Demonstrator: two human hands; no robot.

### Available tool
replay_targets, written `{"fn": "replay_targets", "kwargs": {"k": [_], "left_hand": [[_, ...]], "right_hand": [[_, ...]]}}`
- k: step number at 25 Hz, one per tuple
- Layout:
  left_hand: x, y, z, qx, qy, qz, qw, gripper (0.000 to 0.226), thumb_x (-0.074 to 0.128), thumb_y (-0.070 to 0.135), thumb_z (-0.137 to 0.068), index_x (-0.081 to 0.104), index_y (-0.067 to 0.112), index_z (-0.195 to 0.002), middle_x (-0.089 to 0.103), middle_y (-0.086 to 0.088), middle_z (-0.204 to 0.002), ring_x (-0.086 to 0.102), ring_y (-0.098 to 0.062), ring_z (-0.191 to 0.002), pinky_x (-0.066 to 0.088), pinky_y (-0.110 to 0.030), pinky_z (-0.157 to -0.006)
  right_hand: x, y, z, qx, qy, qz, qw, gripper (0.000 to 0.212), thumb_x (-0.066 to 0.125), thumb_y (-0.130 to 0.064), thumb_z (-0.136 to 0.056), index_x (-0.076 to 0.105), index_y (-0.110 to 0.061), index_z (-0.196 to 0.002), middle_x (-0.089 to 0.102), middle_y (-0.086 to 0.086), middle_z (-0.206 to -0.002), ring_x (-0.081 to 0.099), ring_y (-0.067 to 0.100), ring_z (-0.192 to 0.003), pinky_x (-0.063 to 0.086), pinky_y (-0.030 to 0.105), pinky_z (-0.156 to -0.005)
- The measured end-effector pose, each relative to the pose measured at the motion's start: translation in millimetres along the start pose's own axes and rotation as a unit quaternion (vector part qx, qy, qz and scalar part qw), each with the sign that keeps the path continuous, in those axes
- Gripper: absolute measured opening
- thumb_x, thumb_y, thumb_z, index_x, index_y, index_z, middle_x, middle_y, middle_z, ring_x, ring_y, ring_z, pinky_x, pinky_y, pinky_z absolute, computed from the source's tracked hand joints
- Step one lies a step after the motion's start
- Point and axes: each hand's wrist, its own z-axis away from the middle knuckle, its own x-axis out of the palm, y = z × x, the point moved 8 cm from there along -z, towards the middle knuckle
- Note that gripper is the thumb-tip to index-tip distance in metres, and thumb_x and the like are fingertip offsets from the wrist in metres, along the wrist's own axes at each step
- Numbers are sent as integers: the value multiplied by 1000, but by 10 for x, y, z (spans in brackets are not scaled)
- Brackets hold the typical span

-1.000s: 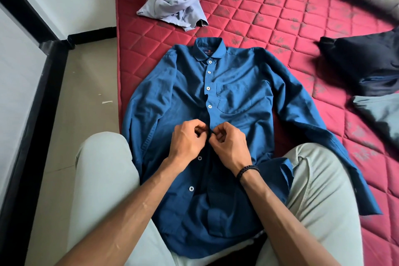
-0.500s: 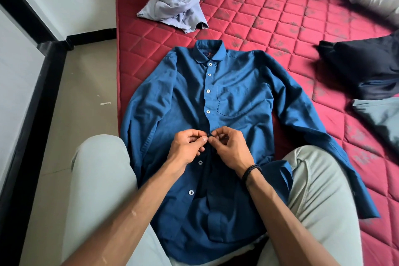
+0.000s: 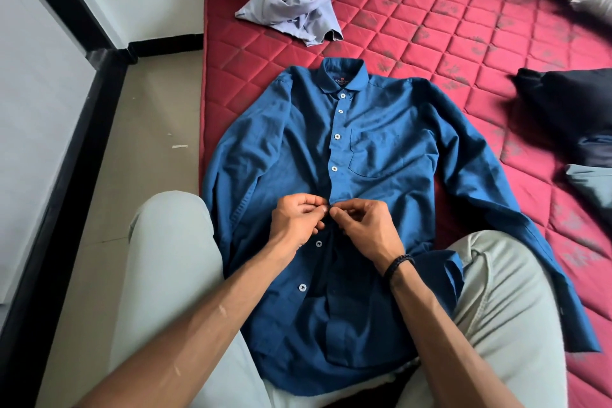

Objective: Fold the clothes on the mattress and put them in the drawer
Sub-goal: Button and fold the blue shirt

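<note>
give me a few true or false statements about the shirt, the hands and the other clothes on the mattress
1. Both hands, left hand and right hand, pinch the placket of the blue shirt. True.
2. The blue shirt lies face down. False: it lies front up, collar away from the person, buttons and chest pocket showing.
3. A crumpled light lavender garment lies beyond the collar on the red mattress. True.
4. The black wristband is on the left wrist. False: it is on the right wrist.
5. Every button is fastened. False: two buttons below the hands sit open.
</note>
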Motion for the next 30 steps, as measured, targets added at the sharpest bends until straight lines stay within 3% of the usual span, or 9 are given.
{"fn": "replay_targets", "kwargs": {"k": [5, 9, 14, 19, 22, 25, 28, 30], "left_hand": [[-29, 79, 26, 24, 9, -38, 999, 7, 75, 12, -90, 75, 17, -94, 76, 0, -79, 66, -8, -56, 50, -21, -52], [-29, 74, 30, 36, 10, -50, 998, 12, 69, 10, -93, 73, 20, -97, 76, 0, -80, 68, -10, -57, 51, -22, -54], [-17, 84, 53, 22, -7, -17, 1000, 18, 76, 31, -92, 77, 16, -102, 79, -2, -82, 74, -14, -67, 55, -24, -57], [-28, 22, 19, 16, 10, -11, 1000, 19, 78, 18, -90, 74, 8, -106, 78, -4, -83, 69, -9, -62, 52, -20, -56], [-47, 24, 18, 17, 16, -3, 1000, 11, 75, 12, -91, 72, 14, -102, 77, -4, -83, 64, -7, -58, 51, -22, -55], [-49, 90, 45, 60, 22, -47, 997, 18, 72, 11, -91, 66, 23, -102, 76, 3, -81, 61, -7, -54, 50, -24, -55], [-27, 267, 111, 158, 27, -125, 979, 27, 71, 10, -89, 60, 24, -109, 76, 9, -80, 58, -3, -54, 52, -22, -63], [-6, 395, 147, 219, 23, -162, 962, 30, 70, 12, -90, 57, 25, -114, 75, 10, -80, 60, -6, -57, 53, -26, -67]], "right_hand": [[-10, -21, 0, 21, 3, -5, 1000, 7, 80, -27, -89, 80, -21, -85, 76, 2, -72, 66, 9, -63, 63, 46, -77], [-19, -95, 34, 23, 28, 25, 999, 13, 88, -31, -79, 78, -23, -77, 75, -5, -70, 67, 5, -65, 60, 30, -70], [-35, -159, 68, 16, 62, 67, 996, 19, 88, -33, -76, 74, -21, -73, 73, -6, -67, 68, 5, -65, 56, 24, -64], [-24, -135, 85, 38, 56, 70, 995, 25, 93, -36, -72, 74, -19, -75, 72, -2, -68, 59, 1, -56, 52, 20, -55], [-18, -110, 83, 46, 29, 36, 998, 23, 92, -35, -74, 75, -19, -77, 73, -2, -69, 60, 1, -57, 53, 21, -57], [-10, -123, 84, 38, 44, 50, 997, 18, 84, -34, -82, 74, -21, -75, 71, -3, -66, 60, 5, -58, 55, 30, -60], [24, -140, 75, 32, 43, 99, 994, 14, 75, -30, -86, 69, -22, -76, 68, -7, -68, 60, 9, -62, 53, 33, -66], [28, -116, 32, 52, 17, 26, 998, 13, 73, -25, -88, 69, -18, -79, 66, -7, -68, 57, 11, -60, 51, 34, -64]]}}
